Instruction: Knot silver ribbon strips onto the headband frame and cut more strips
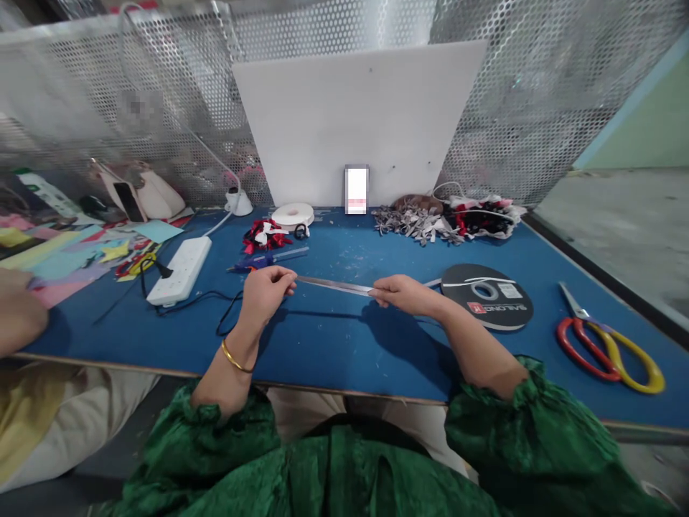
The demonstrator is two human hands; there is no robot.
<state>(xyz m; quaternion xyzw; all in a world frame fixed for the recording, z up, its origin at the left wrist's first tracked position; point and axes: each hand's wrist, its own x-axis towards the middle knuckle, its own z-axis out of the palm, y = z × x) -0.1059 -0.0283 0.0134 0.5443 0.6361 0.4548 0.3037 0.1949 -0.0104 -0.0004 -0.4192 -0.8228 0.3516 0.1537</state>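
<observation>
Between my two hands a narrow greyish ribbon [334, 285] is stretched taut above the blue table. My left hand [265, 293], with a gold bangle at the wrist, pinches its left end. Thumb and fingers of my right hand [401, 293] pinch the ribbon farther right. Past my right hand a strip runs to a black ribbon spool [463, 283] with white lettering, lying flat on the table. Just behind my left hand lies a blue glue gun [261, 261] with a clear stick in it.
Scissors [597, 337] with red and yellow handles lie right. A power strip [181, 269] and its cord are left. Ribbon bows [263, 235], a white roll [293, 214], grey ribbon pieces [417, 221] and a phone [356, 190] line the back. Another person's arm [21, 309] rests far left.
</observation>
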